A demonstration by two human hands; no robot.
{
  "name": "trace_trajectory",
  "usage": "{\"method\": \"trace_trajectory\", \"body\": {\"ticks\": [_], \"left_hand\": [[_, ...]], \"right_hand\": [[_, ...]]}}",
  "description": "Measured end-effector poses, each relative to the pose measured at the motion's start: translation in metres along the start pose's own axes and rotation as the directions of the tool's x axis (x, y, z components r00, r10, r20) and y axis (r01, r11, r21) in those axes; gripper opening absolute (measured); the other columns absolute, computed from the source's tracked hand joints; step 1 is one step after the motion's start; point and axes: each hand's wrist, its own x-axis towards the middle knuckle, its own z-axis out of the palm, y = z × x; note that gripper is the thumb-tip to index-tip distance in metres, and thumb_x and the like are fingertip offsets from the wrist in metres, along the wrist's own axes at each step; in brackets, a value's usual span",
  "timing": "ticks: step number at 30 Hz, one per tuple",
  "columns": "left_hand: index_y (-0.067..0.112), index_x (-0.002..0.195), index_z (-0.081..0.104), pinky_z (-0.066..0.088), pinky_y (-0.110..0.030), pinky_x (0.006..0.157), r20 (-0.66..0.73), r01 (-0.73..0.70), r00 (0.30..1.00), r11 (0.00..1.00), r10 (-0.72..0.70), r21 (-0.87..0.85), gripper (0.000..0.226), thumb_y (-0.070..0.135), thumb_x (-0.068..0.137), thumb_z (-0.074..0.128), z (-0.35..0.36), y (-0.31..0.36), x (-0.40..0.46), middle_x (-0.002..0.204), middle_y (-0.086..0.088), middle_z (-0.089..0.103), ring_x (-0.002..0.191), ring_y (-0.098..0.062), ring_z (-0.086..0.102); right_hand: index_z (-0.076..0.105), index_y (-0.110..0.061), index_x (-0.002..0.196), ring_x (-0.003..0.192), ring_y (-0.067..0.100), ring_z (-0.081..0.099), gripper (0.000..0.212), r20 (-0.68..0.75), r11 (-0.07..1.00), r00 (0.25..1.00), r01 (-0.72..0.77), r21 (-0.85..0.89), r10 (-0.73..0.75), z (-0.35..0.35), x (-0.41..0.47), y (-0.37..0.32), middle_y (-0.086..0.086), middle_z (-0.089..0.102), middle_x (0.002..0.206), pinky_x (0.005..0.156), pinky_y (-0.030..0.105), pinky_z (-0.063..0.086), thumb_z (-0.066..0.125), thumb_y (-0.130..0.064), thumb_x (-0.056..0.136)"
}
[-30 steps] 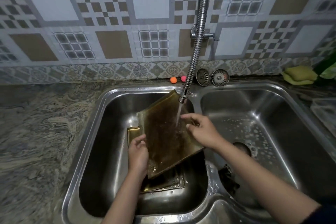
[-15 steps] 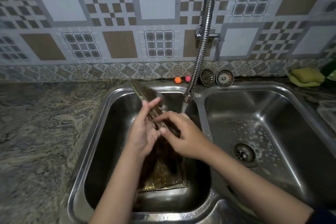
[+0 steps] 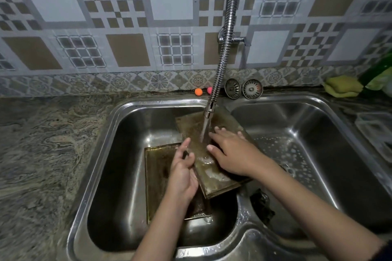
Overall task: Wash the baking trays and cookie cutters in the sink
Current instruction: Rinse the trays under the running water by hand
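Lying at the far left, a marbled stone counter (image 3: 38, 154), and behind it running a patterned tile wall (image 3: 127, 17). Sitting next, one steel double sink (image 3: 239, 237) with two basins. Lying flat on the bottom of the left basin, one brownish baking tray (image 3: 158, 176), partly hidden by the left hand (image 3: 183, 172). Gripping the left edge of a second baking tray (image 3: 214, 180), this hand, with fingers curled round the rim. Being held tilted under the water stream (image 3: 204, 131) of one flexible metal faucet (image 3: 226, 48), this second tray. Resting flat on its surface with straight fingers, the right hand (image 3: 232, 154). Lying behind the faucet, two small balls (image 3: 198, 91), orange and pink, then two round strainers (image 3: 242, 88). Lying in the right basin, one dark scrubber (image 3: 262, 204). Sitting at the far right, yellow sponges (image 3: 342, 86). No readable writing showing.
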Motion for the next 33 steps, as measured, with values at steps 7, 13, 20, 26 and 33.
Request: {"method": "trace_trajectory", "body": {"ticks": [7,13,20,26,33], "left_hand": [[0.017,0.113,0.058,0.059,-0.033,0.068,0.037,0.032,0.999,0.991,-0.036,0.126,0.045,-0.014,0.090,0.035,0.008,-0.014,-0.005,0.093,-0.015,0.070,0.079,-0.022,0.067],[0.017,0.102,0.057,0.052,-0.035,0.073,-0.025,-0.018,0.999,0.996,0.021,0.087,0.046,-0.017,0.086,0.032,-0.001,-0.006,-0.001,0.093,-0.013,0.064,0.077,-0.022,0.061],[0.022,0.091,0.055,0.058,-0.031,0.054,-0.127,-0.042,0.992,0.984,0.020,-0.174,0.042,-0.011,0.092,0.029,-0.027,0.024,0.008,0.073,-0.002,0.073,0.062,-0.015,0.070],[0.022,0.088,0.055,0.055,-0.035,0.067,-0.118,-0.062,0.992,0.971,0.035,-0.231,0.043,-0.012,0.091,0.030,-0.024,0.017,0.014,0.080,-0.005,0.070,0.071,-0.018,0.067],[0.021,0.091,0.054,0.044,-0.030,0.065,-0.123,-0.287,0.945,0.948,0.304,0.135,0.041,-0.014,0.089,0.033,-0.034,0.056,0.012,0.077,-0.001,0.051,0.066,-0.012,0.047]], "right_hand": [[0.012,-0.018,0.153,0.148,0.018,0.002,0.059,-0.045,0.997,0.996,-0.070,0.038,0.072,0.010,0.030,0.028,0.002,0.001,0.161,0.116,0.050,0.005,0.027,-0.043,0.101],[0.016,-0.021,0.152,0.148,0.019,-0.001,0.059,-0.045,0.993,0.993,0.111,0.041,-0.110,0.020,0.044,0.005,0.000,0.003,0.161,0.114,0.057,0.000,0.031,-0.043,0.100],[0.009,-0.018,0.152,0.148,0.025,0.003,0.062,-0.023,0.950,0.975,0.210,-0.229,-0.222,0.018,0.052,-0.002,0.005,-0.002,0.161,0.116,0.055,0.000,0.027,-0.046,0.100],[0.005,-0.016,0.152,0.148,0.025,-0.001,0.065,-0.060,0.938,0.954,0.274,-0.212,-0.293,0.031,0.060,-0.020,0.005,-0.011,0.160,0.113,0.061,0.010,0.025,-0.047,0.099],[-0.011,-0.023,0.151,0.146,0.018,-0.015,0.067,-0.065,0.980,0.979,0.189,-0.056,-0.192,0.046,0.047,0.017,0.001,-0.016,0.159,0.114,0.062,-0.006,0.023,-0.049,0.099]]}}
